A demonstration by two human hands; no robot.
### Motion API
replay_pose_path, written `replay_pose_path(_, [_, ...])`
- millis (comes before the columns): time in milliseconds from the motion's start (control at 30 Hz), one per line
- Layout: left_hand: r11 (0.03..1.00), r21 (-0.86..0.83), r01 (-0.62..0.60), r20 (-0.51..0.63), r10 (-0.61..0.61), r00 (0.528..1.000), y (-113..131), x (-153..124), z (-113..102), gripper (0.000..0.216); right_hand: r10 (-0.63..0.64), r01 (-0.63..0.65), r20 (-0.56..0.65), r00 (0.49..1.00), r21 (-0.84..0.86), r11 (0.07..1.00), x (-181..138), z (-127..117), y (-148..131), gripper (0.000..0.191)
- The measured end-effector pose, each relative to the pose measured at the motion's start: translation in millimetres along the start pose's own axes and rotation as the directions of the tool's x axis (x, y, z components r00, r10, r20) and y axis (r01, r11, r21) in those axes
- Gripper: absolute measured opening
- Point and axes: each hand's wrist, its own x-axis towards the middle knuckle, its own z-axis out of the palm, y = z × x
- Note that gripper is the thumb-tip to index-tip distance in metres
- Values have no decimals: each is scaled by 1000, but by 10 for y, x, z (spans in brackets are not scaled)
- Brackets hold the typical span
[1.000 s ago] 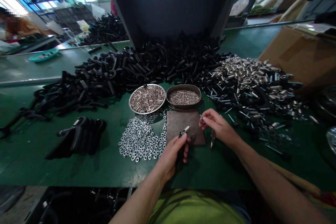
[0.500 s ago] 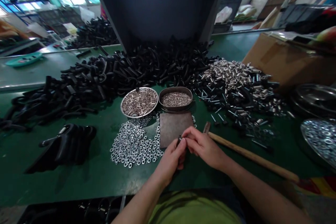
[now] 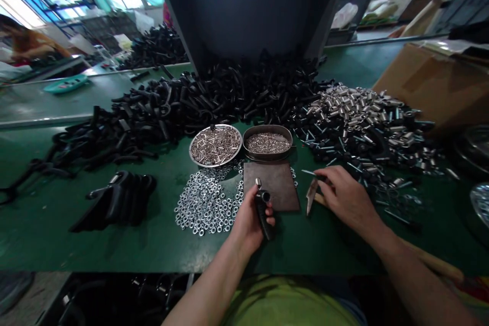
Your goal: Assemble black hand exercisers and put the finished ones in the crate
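Black handle [image 3: 263,218] gripped in left hand [image 3: 250,221], over near edge of dark plate [image 3: 275,178]. Right hand [image 3: 348,199] pinches thin metal rod [image 3: 308,171] by one end, beside hammer head [image 3: 311,196]; slack pinch could drop it. Loose nuts [image 3: 206,206] near left hand; sideways brush might scatter them.

Tilted black handle [image 3: 262,214] in left hand [image 3: 246,220], pin [image 3: 308,172] in right hand [image 3: 343,196]

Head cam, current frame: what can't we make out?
All head view:
Thin metal pin: rear end, hidden in the right hand.
Black part: one side, covered by the left hand.
Hammer: middle of its shaft, behind right hand and forearm.
Metal bits: single shapes, too small.
Cardboard box: cut off by right edge.
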Motion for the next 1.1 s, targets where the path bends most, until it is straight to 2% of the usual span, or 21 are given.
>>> replay_pose_path(67, [998, -68, -5, 28, 7, 1000, 31, -3, 11, 29, -99, 99, -10, 995, 233, 967, -18, -89, -231, 19])
replay_pose_path(133, [995, -97, -31, 44, 36, 998, 39, -17, 26, 28, -193, 189, -25, 981, 356, 915, -49, -141, -442, 18])
replay_pose_path(267, [992, -81, -99, 44, 103, 994, -23, -43, 60, 21, -344, 346, -71, 936, 355, 868, -111, -60, -698, 22])
replay_pose_path(367, [985, -43, -168, 22, 169, 985, -93, -50, 73, 16, -381, 391, -90, 920, 278, 878, -129, 83, -771, 25])
replay_pose_path(433, [977, -21, -211, 2, 211, 977, -121, -59, 75, 14, -315, 320, -61, 947, 259, 911, -119, 148, -792, 24])
replay_pose_path(500, [965, 35, -260, 8, 260, 966, -131, -74, 77, 15, -173, 148, 68, 983, 275, 950, -96, 168, -799, 31])
replay_pose_path(567, [947, 96, -305, 24, 304, 952, -129, -92, 81, 16, -38, -17, 181, 983, 294, 956, -74, 156, -795, 36])
replay_pose_path(600, [940, 112, -322, 24, 322, 947, -127, -100, 83, 16, -18, -40, 184, 983, 311, 949, -69, 148, -791, 34])
replay_pose_path(700, [910, 147, -389, 19, 390, 921, -125, -108, 84, 16, -127, 104, 35, 991, 391, 915, -83, 148, -784, 31])
replay_pose_path(733, [887, 183, -424, 26, 426, 904, -126, -106, 80, 17, -147, 122, 28, 989, 421, 899, -93, 154, -784, 32])
replay_pose_path(767, [857, 236, -458, 41, 462, 886, -126, -103, 74, 17, -137, 86, 78, 988, 464, 882, -104, 160, -783, 32])
replay_pose_path(833, [794, 342, -503, 78, 509, 857, -123, -99, 58, 18, -55, -96, 260, 964, 534, 840, -120, 162, -784, 35])
replay_pose_path(867, [771, 378, -512, 87, 521, 849, -118, -98, 49, 18, -20, -163, 312, 950, 550, 819, -124, 156, -787, 34])
replay_pose_path(900, [757, 397, -518, 94, 528, 844, -110, -99, 42, 17, -13, -175, 311, 950, 566, 806, -126, 149, -791, 32])
replay_pose_path(967, [745, 407, -528, 107, 536, 838, -92, -107, 35, 16, -45, -90, 205, 978, 605, 791, -123, 139, -812, 29])
replay_pose_path(1000, [739, 419, -528, 111, 536, 837, -85, -113, 36, 14, -42, -73, 163, 986, 639, 766, -119, 144, -828, 27])
replay_pose_path(1033, [724, 444, -528, 111, 540, 834, -81, -121, 40, 13, -13, -111, 171, 985, 693, 712, -113, 157, -848, 24])
replay_pose_path(1067, [695, 480, -535, 101, 562, 821, -83, -130, 48, 13, 40, -204, 228, 973, 762, 615, -104, 179, -871, 21])
replay_pose_path(1100, [648, 528, -549, 79, 606, 791, -88, -138, 57, 17, 101, -324, 314, 944, 820, 472, -92, 210, -896, 20])
